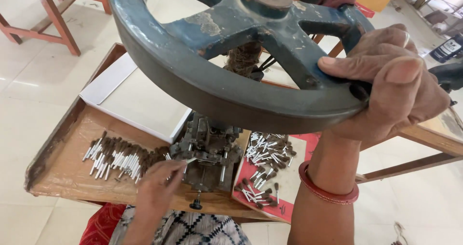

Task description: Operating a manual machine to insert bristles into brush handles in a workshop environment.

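A: Gripping noted on the right hand (390, 81): fingers curled fully round the rim of the large dark blue-grey handwheel (226, 85), thumb laid flat along the top of the rim, near where a spoke meets it. A red bangle (328, 189) sits on that wrist. Confirm?

B: Confirmed. Hand closed on the wheel, no gap visible at the rim. The wheel fills the upper frame and hangs above the small metal press (207, 153), which stands at the middle of the bench's (58, 168) near edge.

A: Left hand (161, 180)?

B: Narrow pinch. Thumb and fingertips hold one short white stick (189, 161) by its end, the other end pointed at the front of the press, just beside its metal parts. Whether the stick touches the press, cannot tell.

A: Stock positions?

B: One heap of short sticks (118, 157), white with brown tips, lies on the brown paper toward the left of the bench, just beside the left hand. A second heap (265, 165) lies on a red and white sheet (299, 177) at the right, near the front edge, between the press and the right forearm.

A: Anything behind?

B: An open white cardboard box (140, 102), toward the bench's far left corner, behind the press.
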